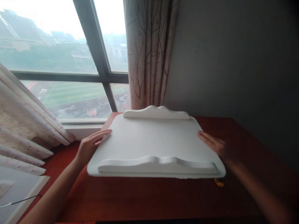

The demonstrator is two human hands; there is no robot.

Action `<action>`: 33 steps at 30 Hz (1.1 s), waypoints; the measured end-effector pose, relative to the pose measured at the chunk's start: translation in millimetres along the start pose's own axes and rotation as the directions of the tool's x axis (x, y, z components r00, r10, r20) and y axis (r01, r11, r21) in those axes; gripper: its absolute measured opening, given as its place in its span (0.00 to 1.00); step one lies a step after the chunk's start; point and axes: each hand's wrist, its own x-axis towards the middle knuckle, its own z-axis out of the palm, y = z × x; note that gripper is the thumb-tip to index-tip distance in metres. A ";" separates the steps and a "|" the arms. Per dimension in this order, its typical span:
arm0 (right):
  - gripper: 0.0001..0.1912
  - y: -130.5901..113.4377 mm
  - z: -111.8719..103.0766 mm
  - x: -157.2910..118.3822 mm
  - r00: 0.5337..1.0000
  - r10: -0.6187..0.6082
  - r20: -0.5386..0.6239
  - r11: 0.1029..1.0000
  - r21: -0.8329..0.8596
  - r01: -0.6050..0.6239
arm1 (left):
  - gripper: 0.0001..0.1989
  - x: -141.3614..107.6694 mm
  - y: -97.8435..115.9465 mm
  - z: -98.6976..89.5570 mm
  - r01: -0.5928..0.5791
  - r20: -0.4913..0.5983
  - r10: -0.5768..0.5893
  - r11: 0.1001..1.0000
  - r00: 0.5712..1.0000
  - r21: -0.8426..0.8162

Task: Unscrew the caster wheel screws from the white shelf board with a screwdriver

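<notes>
A white board with rounded corners lies level in front of me over the reddish-brown table. Wavy-topped white rails stand along its far edge and near edge. My left hand grips the board's left side, its fingers closed together over the rim. On the opposite side my right hand has its fingers pressed on the right rim. The board hides its own underside, so I cannot tell whether it rests on supports or is held up.
A small yellow object shows below the board's near right corner, on the table. Behind are a window, a patterned curtain and a grey wall. Another curtain hangs left, above a socket and a dark cable.
</notes>
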 end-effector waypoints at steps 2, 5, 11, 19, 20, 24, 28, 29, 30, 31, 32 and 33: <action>0.27 -0.2 6.5 -2.1 1.000 0.016 0.019 1.000 0.011 -0.016 | 0.20 0.0 0.6 2.1 -0.001 -0.016 0.001 1.000 1.000 0.003; 0.26 -0.8 16.2 -5.6 0.997 0.069 0.042 0.997 0.015 -0.069 | 0.19 -0.3 0.1 3.2 0.011 -0.023 -0.011 1.000 1.000 0.000; 0.27 -2.2 22.5 -6.4 0.976 0.199 0.087 0.980 -0.039 -0.196 | 0.19 -3.6 -2.5 3.3 0.027 -0.030 -0.027 1.000 0.999 0.010; 0.29 -5.1 14.8 -2.1 0.892 0.438 0.109 0.898 -0.019 -0.439 | 0.33 8.4 -2.4 -8.8 0.070 0.052 -0.081 0.981 0.995 0.183; 0.28 -7.1 13.1 -4.9 0.886 0.458 0.069 0.887 0.024 -0.460 | 0.35 6.9 -1.8 -11.4 0.099 0.040 -0.108 0.979 0.993 0.175; 0.26 -26.8 3.4 -26.9 0.768 0.640 -0.023 0.745 0.262 -0.614 | 0.37 -14.8 10.2 -15.3 0.233 -0.058 -0.227 0.964 0.972 0.126; 0.24 -61.0 -7.7 -48.4 0.655 0.755 0.030 0.586 0.416 -0.695 | 0.33 -42.6 27.6 -3.7 0.248 -0.079 -0.240 0.963 0.967 0.105; 0.23 -69.7 -9.8 -51.0 0.664 0.747 0.032 0.588 0.435 -0.682 | 0.32 -47.6 30.0 0.5 0.224 -0.077 -0.216 0.967 0.973 0.121; 0.21 -77.8 -11.5 -52.6 0.678 0.735 0.027 0.599 0.443 -0.667 | 0.30 -51.7 31.2 4.5 0.202 -0.073 -0.193 0.969 0.978 0.145; 0.19 -85.0 -12.5 -53.3 0.693 0.720 0.022 0.614 0.444 -0.652 | 0.29 -54.8 31.1 8.1 0.185 -0.070 -0.175 0.968 0.982 0.171; 0.18 -91.3 -13.0 -53.6 0.706 0.708 0.018 0.628 0.440 -0.641 | 0.28 -57.3 30.1 11.0 0.176 -0.070 -0.165 0.965 0.984 0.195; 0.18 -96.5 -12.8 -53.6 0.714 0.699 0.021 0.637 0.435 -0.636 | 0.27 -59.1 28.3 13.2 0.172 -0.070 -0.160 0.961 0.985 0.215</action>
